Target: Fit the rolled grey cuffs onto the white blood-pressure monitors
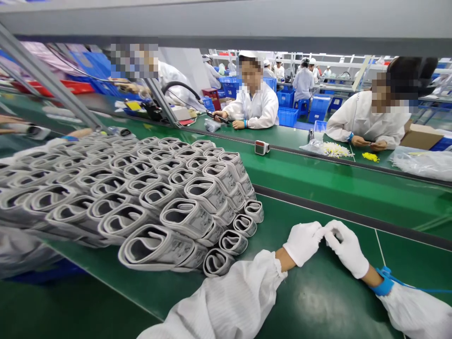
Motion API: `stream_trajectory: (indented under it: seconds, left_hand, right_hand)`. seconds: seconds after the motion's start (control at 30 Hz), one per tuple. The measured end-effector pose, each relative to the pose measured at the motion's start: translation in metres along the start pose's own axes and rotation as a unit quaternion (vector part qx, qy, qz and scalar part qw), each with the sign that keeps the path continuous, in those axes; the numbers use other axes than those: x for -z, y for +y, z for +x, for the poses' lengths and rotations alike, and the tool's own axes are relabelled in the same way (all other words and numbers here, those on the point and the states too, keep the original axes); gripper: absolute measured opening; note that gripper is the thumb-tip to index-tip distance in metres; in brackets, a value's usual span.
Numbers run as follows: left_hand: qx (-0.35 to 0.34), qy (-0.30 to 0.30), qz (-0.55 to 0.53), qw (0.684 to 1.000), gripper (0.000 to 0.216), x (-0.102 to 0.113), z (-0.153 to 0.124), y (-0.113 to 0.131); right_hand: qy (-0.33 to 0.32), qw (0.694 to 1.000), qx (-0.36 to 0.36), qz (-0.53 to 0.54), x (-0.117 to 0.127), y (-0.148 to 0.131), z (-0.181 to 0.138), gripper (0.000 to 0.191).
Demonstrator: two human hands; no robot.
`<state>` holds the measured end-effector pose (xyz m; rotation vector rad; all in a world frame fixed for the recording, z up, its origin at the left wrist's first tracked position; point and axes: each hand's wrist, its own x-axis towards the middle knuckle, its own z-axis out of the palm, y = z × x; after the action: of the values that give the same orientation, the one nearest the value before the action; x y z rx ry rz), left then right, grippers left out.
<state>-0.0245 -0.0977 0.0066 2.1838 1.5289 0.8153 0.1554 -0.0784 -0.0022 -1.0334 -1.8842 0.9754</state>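
Note:
My left hand (304, 242) and my right hand (346, 247), both in white gloves, meet at the fingertips above the green bench (318, 301). My right thumb and forefinger close in a pinch against the bent fingers of my left hand. Whatever lies between the fingertips, if anything, is too small to make out. Left of my hands, rolled grey fabric cuffs (158, 245) stand in a big stacked pile. Several smaller rolled cuffs (233, 242) line the pile's near right side, close to my left sleeve.
A dark rail (353, 214) runs behind my hands, with a green conveyor belt (318, 181) beyond it. A small white and red device (262, 148) sits on the belt's far side. Two co-workers (252, 101) sit across, one by white and yellow small parts (335, 149). A grey beam (226, 23) hangs overhead.

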Motion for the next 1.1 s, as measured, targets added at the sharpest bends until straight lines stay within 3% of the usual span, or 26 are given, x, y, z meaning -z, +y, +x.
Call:
stream_trajectory:
  seconds: [0.17, 0.53, 0.83, 1.1]
  left_hand:
    - [-0.02, -0.021, -0.017, 0.999, 0.03, -0.001, 0.0, -0.002]
    - [0.003, -0.012, -0.108, 0.994, 0.041, 0.003, 0.0, -0.003]
    - [0.024, -0.012, -0.202, 0.979, 0.048, 0.001, 0.002, -0.01]
    - [0.046, -0.008, -0.222, 0.974, 0.044, -0.001, 0.005, -0.01]
  right_hand:
    - [-0.005, 0.999, -0.021, 0.034, -0.003, 0.001, 0.002, 0.026]
    - [0.014, 0.996, -0.036, 0.075, -0.009, -0.011, 0.002, 0.022]
    - [-0.004, 0.987, -0.07, 0.147, -0.007, -0.025, 0.01, 0.034]
    - [0.008, 0.98, -0.078, 0.182, -0.008, -0.024, 0.015, 0.039]
